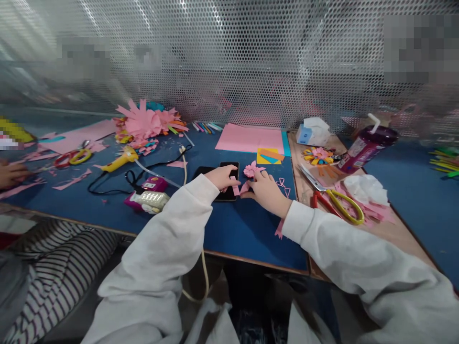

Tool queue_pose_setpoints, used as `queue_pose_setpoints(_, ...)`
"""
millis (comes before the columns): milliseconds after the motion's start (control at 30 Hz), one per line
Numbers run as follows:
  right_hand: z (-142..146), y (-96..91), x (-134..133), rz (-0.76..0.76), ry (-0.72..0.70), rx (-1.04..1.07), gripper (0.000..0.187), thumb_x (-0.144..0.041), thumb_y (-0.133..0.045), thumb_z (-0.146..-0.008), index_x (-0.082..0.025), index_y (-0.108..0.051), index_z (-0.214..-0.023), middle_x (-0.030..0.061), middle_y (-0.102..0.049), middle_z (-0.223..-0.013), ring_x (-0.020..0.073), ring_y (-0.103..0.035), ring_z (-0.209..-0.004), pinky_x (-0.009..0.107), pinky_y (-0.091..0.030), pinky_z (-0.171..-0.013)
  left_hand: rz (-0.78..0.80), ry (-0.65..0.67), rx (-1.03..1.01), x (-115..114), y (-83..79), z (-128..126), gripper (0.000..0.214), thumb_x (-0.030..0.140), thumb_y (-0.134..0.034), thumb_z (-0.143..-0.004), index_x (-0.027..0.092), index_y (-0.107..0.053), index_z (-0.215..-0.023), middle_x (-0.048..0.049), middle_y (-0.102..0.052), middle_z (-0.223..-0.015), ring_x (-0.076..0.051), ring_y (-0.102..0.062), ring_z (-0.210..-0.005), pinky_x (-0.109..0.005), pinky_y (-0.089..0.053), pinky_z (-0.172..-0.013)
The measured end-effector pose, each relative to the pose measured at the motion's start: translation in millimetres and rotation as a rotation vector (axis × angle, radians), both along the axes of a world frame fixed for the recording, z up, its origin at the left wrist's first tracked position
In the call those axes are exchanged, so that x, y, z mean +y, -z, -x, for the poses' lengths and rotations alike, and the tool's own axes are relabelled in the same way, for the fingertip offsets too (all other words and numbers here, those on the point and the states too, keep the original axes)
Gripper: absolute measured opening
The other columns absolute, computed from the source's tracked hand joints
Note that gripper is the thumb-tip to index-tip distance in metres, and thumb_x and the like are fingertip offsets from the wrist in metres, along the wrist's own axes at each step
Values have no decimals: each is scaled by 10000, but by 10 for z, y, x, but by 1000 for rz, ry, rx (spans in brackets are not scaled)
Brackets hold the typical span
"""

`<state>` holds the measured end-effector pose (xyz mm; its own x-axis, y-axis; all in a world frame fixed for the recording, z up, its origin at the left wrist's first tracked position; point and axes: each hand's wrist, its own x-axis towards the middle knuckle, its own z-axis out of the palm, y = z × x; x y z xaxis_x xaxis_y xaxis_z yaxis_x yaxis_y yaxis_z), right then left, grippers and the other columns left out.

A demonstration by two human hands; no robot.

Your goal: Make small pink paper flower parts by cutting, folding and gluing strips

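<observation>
My left hand (223, 177) pinches a small pink paper piece (235, 186) over the edge of a dark phone (229, 195). Close by on the right, my right hand (266, 190) has another pink paper strip (245, 187) between thumb and fingers. Just beyond its fingertips lies a pink paper flower (252, 169) on the blue table. Thin pink paper loops (282, 183) lie to the right of that hand. A notched pink strip (279, 228) shows beside my right sleeve.
Scissors (337, 200), a purple cup (367, 148) and a tissue pack (312, 132) stand or lie on the right. On the left are a yellow glue gun (121, 160), cords, a power strip (152, 193) and a paper flower pile (150, 122). Another person's hand (13, 174) is at far left.
</observation>
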<state>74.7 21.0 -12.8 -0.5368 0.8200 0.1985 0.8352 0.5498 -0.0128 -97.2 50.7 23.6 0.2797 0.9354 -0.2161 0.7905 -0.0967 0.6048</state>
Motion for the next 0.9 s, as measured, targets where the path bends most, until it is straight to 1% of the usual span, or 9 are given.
queue_pose_setpoints(100,-13,2,11,-2,-5,23,446,-525,-446,-867,-190,-693,-1026,162,-566,-1054,300,-454,-1036,396,-362,-799,-127,-2,-4,10,-16,-5,238,322,-648,-745,129,-654,-884,53,-453,-377,-116,-444,-368,-236,-310,-476)
queue_pose_setpoints(167,-35,4,25,-33,-12,27,393,-485,-488,-863,-193,-687,-1036,149,-569,-1051,298,-452,-1041,387,-355,-806,-70,38,14,8,-29,-10,257,385,-595,-781,142,-643,-712,34,-456,-383,-112,-437,-370,-236,-318,-461)
queue_pose_setpoints(233,-61,3,37,-67,-16,23,384,-467,-489,-869,-179,-682,-1032,145,-570,-1035,292,-455,-1027,379,-346,-807,3,83,-3,-2,-37,-21,306,416,-581,-783,144,-631,-653,19,-493,-434,-105,-435,-386,-229,-325,-438)
queue_pose_setpoints(333,-94,-16,36,-98,-9,7,395,-465,-457,-886,-162,-682,-1002,144,-570,-1002,280,-458,-991,367,-330,-790,9,134,-96,-23,-41,-47,276,384,-595,-776,134,-655,-675,12,-536,-528,-79,-415,-406,-210,-326,-420)
queue_pose_setpoints(467,-125,-85,-3,-154,16,-36,352,-404,-457,-904,-144,-670,-1008,149,-573,-1027,280,-451,-998,370,-317,-790,-1,136,-210,-42,-26,-93,296,388,-578,-799,126,-666,-695,39,-462,-441,-71,-406,-384,-198,-312,-417)
queue_pose_setpoints(600,-138,-161,-53,-222,27,-103,316,-316,-438,-922,-108,-670,-970,179,-575,-1037,291,-453,-1022,390,-317,-812,-7,115,-352,-32,33,-165,222,338,-646,-756,119,-681,-744,15,-586,-554,-64,-460,-402,-197,-361,-439)
queue_pose_setpoints(733,-197,-236,-86,-200,50,-122,324,-352,-466,-907,-104,-630,-1037,174,-577,-1054,297,-478,-1029,387,-347,-818,-20,108,-456,-30,92,-270,124,240,-673,-731,118,-680,-749,-1,-635,-624,-56,-482,-399,-195,-382,-436)
queue_pose_setpoints(833,-426,-305,-92,-165,141,-111,394,-395,-495,-888,-90,-570,-1126,174,-575,-1072,286,-516,-1002,361,-382,-793,-45,55,-525,-53,103,-352,98,217,-678,-728,122,-662,-747,-6,-633,-617,-58,-494,-400,-181,-334,-388)
queue_pose_setpoints(900,-706,-340,-117,-127,212,-152,336,-352,-466,-909,-68,-605,-1026,181,-601,-985,273,-550,-949,352,-394,-774,-74,-1,-572,-72,96,-396,106,220,-676,-733,127,-646,-772,-17,-641,-647,-61,-503,-407,-176,-294,-357)
